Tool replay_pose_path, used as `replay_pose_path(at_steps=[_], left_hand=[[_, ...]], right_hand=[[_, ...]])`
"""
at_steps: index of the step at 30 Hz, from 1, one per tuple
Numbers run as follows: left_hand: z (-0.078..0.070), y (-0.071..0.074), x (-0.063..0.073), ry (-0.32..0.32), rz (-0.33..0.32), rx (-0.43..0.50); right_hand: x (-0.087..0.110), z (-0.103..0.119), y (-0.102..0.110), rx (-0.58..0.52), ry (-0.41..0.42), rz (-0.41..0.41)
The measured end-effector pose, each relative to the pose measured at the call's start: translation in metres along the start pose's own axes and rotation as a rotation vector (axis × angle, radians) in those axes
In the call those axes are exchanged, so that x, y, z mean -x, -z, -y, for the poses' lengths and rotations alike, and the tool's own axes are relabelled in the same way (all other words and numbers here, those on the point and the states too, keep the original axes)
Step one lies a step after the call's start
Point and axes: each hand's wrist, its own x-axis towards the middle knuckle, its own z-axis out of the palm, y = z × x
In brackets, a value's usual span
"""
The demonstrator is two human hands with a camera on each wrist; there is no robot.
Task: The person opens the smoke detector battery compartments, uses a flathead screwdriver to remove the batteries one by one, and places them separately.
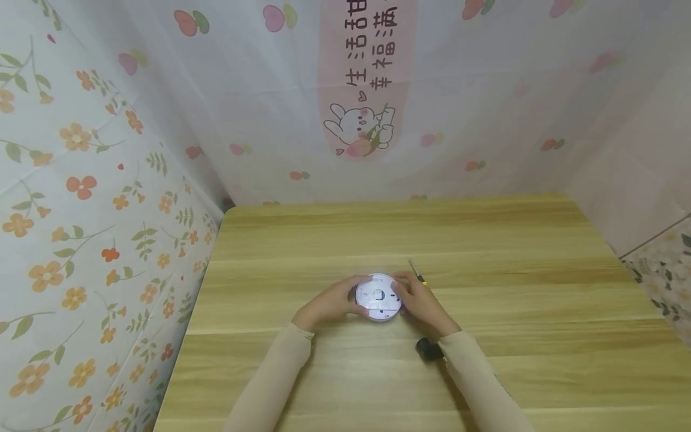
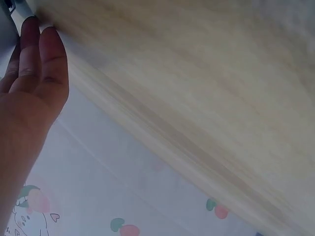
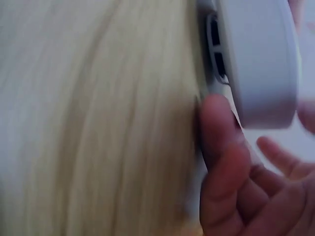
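Your left hand [image 1: 333, 301] grips the disc [image 1: 378, 303] at nine o'clock, your right hand [image 1: 424, 305] at three; probably light, stiff, slick: hold its rim [image 1: 380, 319].

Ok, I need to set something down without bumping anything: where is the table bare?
Wide patches: right of the screwdriver and right sleeve; left of the left sleeve; and behind the disc, up to the back curtain. A smaller one lies between the sleeves. Crowded: left hand and right hand on the disc, screwdriver and black thing close by.

Wood-grain table [image 1: 345, 240], screwdriver [image 1: 420, 278], small black object [image 1: 429, 349]
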Motion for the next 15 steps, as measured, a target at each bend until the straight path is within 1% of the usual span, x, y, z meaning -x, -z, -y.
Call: replay_pose_path(at_steps=[3,7,11,15], left_hand=[[0.001,-0.001,0.0,0.007,-0.011,0.01],[0.002,-0.001,0.001,0.023,-0.019,0.028],[0.002,0.0,0.002,0.05,-0.021,0.04],[0.002,0.001,0.003,0.05,-0.007,0.049]], right_hand=[[0.006,-0.001,0.005,0.008,0.053,0.066],[0.013,-0.002,0.008,0.033,0.089,0.122],[0.015,-0.003,0.008,0.03,0.105,0.136],[0.015,-0.004,0.008,0.019,0.097,0.135]])
